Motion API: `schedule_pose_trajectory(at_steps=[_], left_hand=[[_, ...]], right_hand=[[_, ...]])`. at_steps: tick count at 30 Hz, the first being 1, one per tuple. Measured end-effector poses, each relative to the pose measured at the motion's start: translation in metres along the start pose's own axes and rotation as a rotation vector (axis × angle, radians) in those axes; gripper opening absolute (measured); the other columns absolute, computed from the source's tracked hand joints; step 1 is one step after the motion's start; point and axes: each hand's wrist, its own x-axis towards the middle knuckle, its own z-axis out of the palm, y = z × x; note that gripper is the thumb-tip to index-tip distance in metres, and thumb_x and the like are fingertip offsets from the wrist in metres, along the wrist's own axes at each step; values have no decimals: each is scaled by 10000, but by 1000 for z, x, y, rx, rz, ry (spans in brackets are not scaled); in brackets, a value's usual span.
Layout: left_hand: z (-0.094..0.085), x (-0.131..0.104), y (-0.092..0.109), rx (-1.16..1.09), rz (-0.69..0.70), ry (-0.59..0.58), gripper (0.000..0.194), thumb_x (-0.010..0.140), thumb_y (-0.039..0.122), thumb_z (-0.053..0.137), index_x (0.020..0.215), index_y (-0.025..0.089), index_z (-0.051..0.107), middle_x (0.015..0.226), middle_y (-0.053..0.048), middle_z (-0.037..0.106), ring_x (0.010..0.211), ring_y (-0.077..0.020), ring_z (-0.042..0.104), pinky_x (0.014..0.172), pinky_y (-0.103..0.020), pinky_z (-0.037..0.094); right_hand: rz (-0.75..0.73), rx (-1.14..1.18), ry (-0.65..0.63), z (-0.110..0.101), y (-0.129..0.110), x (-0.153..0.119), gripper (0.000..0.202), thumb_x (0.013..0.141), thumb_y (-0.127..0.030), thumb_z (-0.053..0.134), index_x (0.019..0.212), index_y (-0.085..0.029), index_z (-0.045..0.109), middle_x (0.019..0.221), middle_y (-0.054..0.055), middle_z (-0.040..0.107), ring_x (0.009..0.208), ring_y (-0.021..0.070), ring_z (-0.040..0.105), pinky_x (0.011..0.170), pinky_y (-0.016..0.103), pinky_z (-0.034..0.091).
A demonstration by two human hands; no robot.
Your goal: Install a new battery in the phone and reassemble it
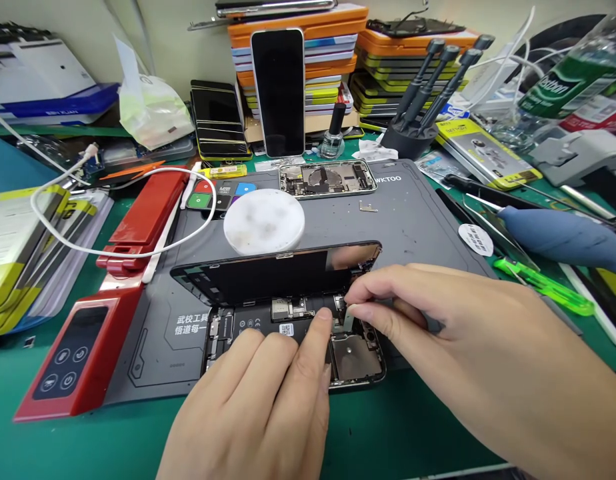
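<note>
An opened phone (pixel 358 360) lies on the grey mat, its inner parts bared. Its screen (pixel 268 277) stands tilted up along the far side. My left hand (pixel 261 400) is closed over the phone's near side, bent fingers together and index fingertip pressing near the battery; the thumb is mostly hidden. My right hand (pixel 438 333) pinches a small pale strip (pixel 346 323) between thumb and index finger, inside the phone near its right end. The strip's upper end is hidden by the fingertips.
Behind the screen sit a round white disc (pixel 264 221), a second opened phone body (pixel 328 179) and a small metal bracket (pixel 368 207). A red device (pixel 73 353) with a white cable (pixel 125 253) is at left. A blue air blower (pixel 563 230) and green-handled tool (pixel 545 287) lie right.
</note>
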Motion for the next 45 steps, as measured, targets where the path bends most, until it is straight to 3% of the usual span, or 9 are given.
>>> schedule_pose_trajectory(at_steps=[7, 15, 25, 31, 45], left_hand=[[0, 1, 0, -6, 7, -25, 370, 1170, 185, 501, 1523, 154, 608, 900, 6, 724, 757, -211, 682, 659, -428, 426], [-1, 2, -1, -16, 21, -28, 372, 1154, 158, 529, 1515, 134, 617, 894, 10, 718, 746, -209, 681, 808, -431, 523], [-3, 3, -4, 0, 37, -70, 461, 1101, 136, 588, 1562, 133, 581, 912, -2, 730, 745, -212, 700, 595, -408, 472], [-3, 7, -13, 32, 152, -88, 487, 1080, 152, 605, 1560, 72, 592, 899, -9, 699, 711, -195, 685, 561, -372, 527], [-5, 4, -15, 33, 185, -105, 549, 1037, 125, 638, 1576, 42, 570, 910, -16, 685, 734, -201, 673, 600, -357, 574]], right_hand=[[-53, -96, 31, 0, 2, -5, 212, 1115, -218, 591, 1032, -290, 772, 1006, -10, 852, 795, 227, 791, 581, 381, 500], [-66, -92, 17, 1, 1, -3, 248, 1119, -194, 577, 1017, -280, 786, 951, -15, 828, 798, 223, 764, 618, 388, 490], [-135, -172, 31, 1, -2, -4, 295, 1118, -171, 538, 1021, -221, 813, 977, 30, 820, 798, 231, 733, 666, 417, 477], [-183, -219, 46, 4, -2, -6, 281, 1094, -131, 551, 1005, -188, 811, 838, 28, 740, 711, 238, 667, 645, 438, 464], [-163, -217, 35, 1, -4, -6, 278, 1096, -138, 543, 1021, -199, 804, 855, 32, 745, 714, 247, 648, 625, 429, 421]])
